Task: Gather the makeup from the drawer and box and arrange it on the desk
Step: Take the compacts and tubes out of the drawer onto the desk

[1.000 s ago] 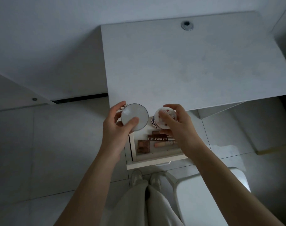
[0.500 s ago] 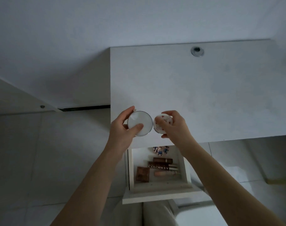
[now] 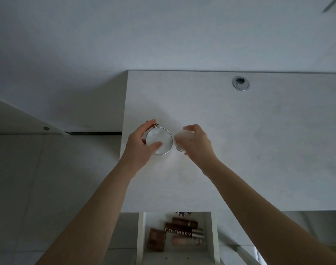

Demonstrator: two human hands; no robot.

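Observation:
My left hand [image 3: 138, 144] grips a round silver-rimmed white compact [image 3: 159, 140] over the left part of the white desk [image 3: 240, 150]. Right beside it, my right hand [image 3: 196, 142] holds a second round white compact [image 3: 179, 141], mostly hidden under the fingers. Whether the compacts touch the desk top I cannot tell. Below the desk's front edge the white drawer [image 3: 140, 238] stands open. In it lie a brown palette [image 3: 156, 239], a dark COLORKEY tube [image 3: 179, 231], a brown tube [image 3: 184, 222] and a pale tube [image 3: 188, 241].
A round metal cable grommet [image 3: 241, 83] sits near the desk's back edge. The wall rises behind the desk. Grey floor tiles [image 3: 39, 178] lie to the left, with a low white panel [image 3: 19, 119] along the wall.
Both hands have carried the two compacts up from above the drawer and forward over the desk top. The view has tilted upward, so the drawer now sits at the bottom edge.

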